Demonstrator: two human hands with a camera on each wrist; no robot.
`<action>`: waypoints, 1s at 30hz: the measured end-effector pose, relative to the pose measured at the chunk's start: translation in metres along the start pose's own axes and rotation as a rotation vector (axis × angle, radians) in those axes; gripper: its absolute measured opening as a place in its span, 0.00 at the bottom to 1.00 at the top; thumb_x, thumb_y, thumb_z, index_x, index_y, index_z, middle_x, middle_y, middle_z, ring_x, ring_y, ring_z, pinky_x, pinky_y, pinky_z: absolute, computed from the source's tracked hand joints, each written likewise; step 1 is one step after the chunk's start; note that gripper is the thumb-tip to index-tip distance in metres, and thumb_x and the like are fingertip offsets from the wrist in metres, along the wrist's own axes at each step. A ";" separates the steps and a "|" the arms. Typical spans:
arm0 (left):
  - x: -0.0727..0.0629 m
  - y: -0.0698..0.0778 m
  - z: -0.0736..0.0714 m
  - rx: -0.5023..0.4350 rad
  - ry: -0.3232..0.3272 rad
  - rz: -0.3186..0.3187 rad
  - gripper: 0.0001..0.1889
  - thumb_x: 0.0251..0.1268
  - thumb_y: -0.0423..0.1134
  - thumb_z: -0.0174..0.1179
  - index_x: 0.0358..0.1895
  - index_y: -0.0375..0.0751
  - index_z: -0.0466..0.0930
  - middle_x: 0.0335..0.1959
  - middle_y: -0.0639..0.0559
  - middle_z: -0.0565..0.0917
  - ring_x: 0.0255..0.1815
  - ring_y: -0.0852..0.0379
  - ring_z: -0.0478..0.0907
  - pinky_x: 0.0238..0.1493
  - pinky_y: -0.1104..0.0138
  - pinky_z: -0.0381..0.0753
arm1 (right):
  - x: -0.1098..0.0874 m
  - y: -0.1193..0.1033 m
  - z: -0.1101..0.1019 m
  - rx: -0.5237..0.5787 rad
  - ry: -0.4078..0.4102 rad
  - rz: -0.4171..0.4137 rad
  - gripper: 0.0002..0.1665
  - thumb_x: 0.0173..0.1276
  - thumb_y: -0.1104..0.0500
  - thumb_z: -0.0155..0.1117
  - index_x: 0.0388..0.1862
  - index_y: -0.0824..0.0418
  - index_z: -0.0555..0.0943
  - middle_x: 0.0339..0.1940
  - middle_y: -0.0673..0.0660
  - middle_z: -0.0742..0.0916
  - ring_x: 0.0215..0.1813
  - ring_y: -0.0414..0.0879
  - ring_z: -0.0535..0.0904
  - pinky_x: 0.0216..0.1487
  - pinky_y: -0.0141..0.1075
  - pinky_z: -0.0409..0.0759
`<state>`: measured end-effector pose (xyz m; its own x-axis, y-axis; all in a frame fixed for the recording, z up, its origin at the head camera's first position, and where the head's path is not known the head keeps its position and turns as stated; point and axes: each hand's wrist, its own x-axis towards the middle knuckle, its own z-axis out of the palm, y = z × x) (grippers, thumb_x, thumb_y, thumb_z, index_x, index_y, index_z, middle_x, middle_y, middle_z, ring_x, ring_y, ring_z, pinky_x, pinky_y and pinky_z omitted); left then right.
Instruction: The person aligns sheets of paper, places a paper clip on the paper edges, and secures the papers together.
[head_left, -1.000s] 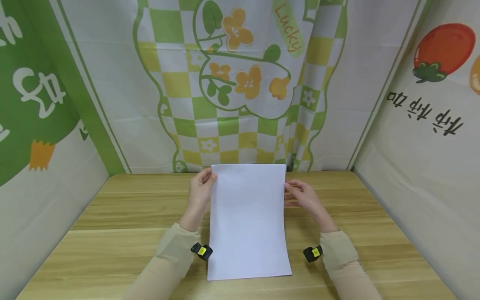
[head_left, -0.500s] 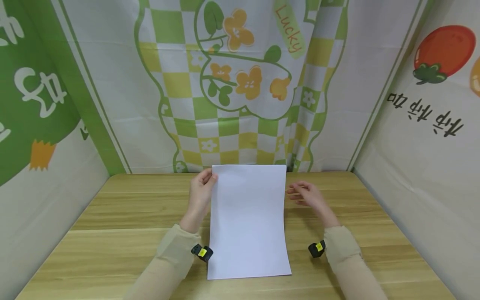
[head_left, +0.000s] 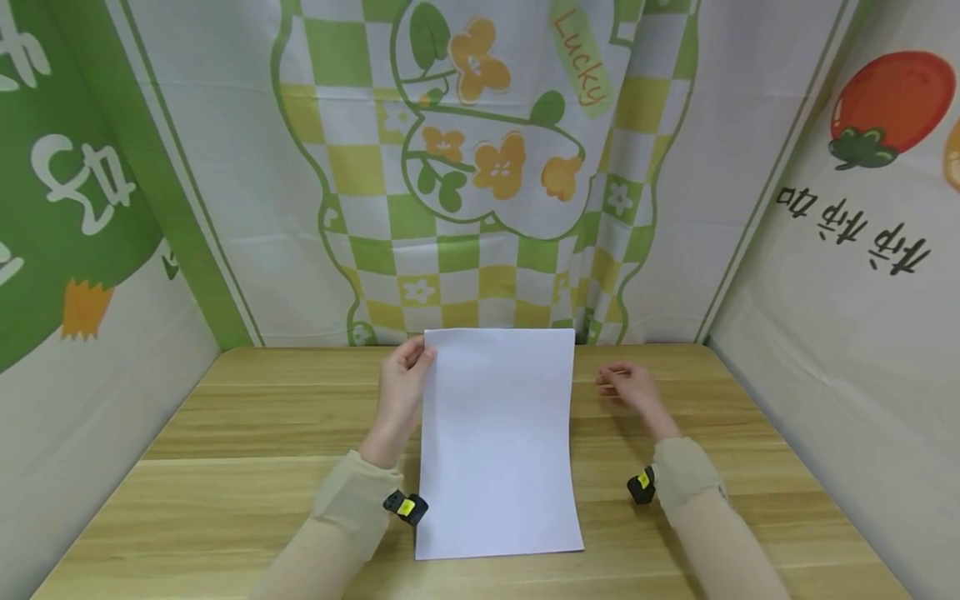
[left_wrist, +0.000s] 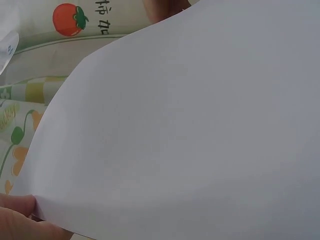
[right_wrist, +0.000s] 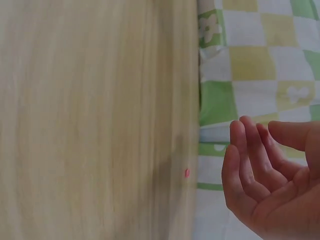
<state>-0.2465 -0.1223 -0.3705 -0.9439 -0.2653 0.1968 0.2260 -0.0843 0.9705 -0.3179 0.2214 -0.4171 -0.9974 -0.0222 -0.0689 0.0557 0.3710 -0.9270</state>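
A blank white sheet of paper point(head_left: 498, 442) stands up from the table with its far edge raised and its near edge low. My left hand point(head_left: 402, 387) pinches it near the upper left corner, thumb in front and the other fingers partly hidden behind. In the left wrist view the paper point(left_wrist: 175, 125) bends in a soft curve, the pinching fingers showing at its lower left corner. Off to the right of the sheet, my right hand point(head_left: 630, 387) is in the air with loosely bent fingers. The right wrist view shows that hand point(right_wrist: 270, 185) palm up with nothing in it.
The wooden table point(head_left: 247, 483) runs back to a checked, flowered curtain point(head_left: 495, 250). Printed cloth walls point(head_left: 840, 333) close in both sides. A small red mark point(right_wrist: 187, 173) shows near the table's edge in the right wrist view.
My right hand has come away from the paper's right edge and moved to the right, its fingers bending loosely. The left hand and the sheet have stayed nearly in place.
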 end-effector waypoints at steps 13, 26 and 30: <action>-0.003 0.004 0.001 -0.046 0.007 0.030 0.14 0.67 0.27 0.53 0.54 0.27 0.76 0.48 0.36 0.81 0.37 0.64 0.77 0.39 0.75 0.77 | 0.013 0.010 -0.010 -0.222 0.102 0.010 0.19 0.71 0.59 0.53 0.53 0.73 0.76 0.45 0.66 0.86 0.43 0.53 0.86 0.39 0.39 0.82; -0.004 0.006 0.002 -0.045 0.010 0.050 0.14 0.67 0.26 0.53 0.53 0.27 0.77 0.48 0.35 0.81 0.38 0.65 0.78 0.39 0.75 0.77 | 0.020 0.020 -0.016 -0.163 0.131 0.061 0.15 0.69 0.66 0.54 0.50 0.76 0.75 0.43 0.69 0.86 0.36 0.46 0.86 0.40 0.38 0.83; -0.005 0.009 0.002 -0.050 0.009 0.045 0.14 0.67 0.26 0.53 0.53 0.28 0.77 0.48 0.35 0.81 0.38 0.65 0.78 0.40 0.75 0.77 | 0.020 0.023 -0.016 -0.146 0.141 0.066 0.13 0.67 0.68 0.56 0.47 0.78 0.75 0.42 0.70 0.85 0.35 0.46 0.85 0.39 0.35 0.82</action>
<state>-0.2401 -0.1195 -0.3627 -0.9305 -0.2782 0.2382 0.2797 -0.1197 0.9526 -0.3378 0.2444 -0.4342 -0.9889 0.1329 -0.0663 0.1244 0.4978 -0.8583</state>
